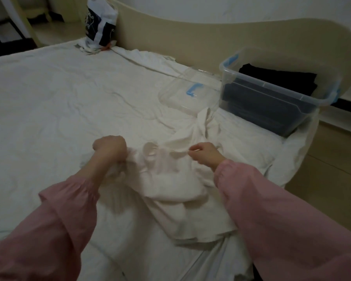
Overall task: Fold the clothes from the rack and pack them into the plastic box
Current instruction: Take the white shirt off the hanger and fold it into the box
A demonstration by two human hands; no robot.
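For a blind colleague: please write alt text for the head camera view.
The left hand and right hand, in pink sleeves, grip a crumpled white garment on a white bed sheet. Beyond, at right, a clear plastic box holds dark folded clothes, its lid lying beside it.

Both hands grip white garment [176, 179] — bed, plastic box [272, 102] beyond

Left hand [109, 148] fisted — right hand [206, 154] pinching
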